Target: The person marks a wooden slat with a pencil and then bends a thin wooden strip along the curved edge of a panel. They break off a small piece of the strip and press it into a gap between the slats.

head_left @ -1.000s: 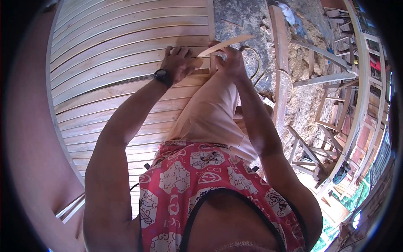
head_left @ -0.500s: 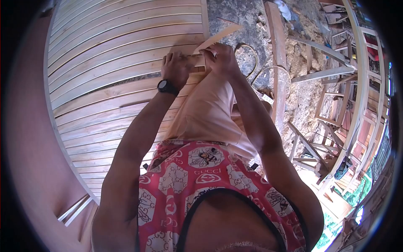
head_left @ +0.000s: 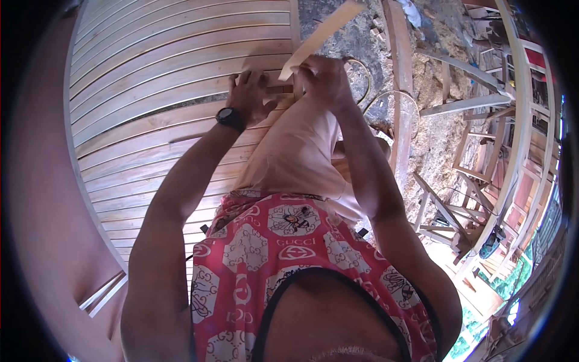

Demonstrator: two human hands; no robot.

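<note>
A thin, pale wooden strip (head_left: 325, 39) is pinched between the fingers of my right hand (head_left: 329, 83). Its lower end lies over the edge of a slatted wooden panel (head_left: 181, 63), and its upper end slants away to the right. My left hand (head_left: 248, 99), with a dark watch (head_left: 230, 117) on the wrist, rests over the slats with its fingers apart, holding nothing. Beside it, a dark gap between slats runs leftward. A small slot at the panel's side frame shows between both hands.
My leg in light trousers (head_left: 289, 145) lies across the panel's edge. To the right are a long wooden beam (head_left: 399, 78), a looped cable (head_left: 368, 84) and a floor strewn with shavings (head_left: 434, 139). Wooden frames (head_left: 470, 108) stand farther right.
My right hand has raised the strip, which now shows more of its length and broader face. My left hand has moved slightly left, away from the slot, and its fingers have opened.
</note>
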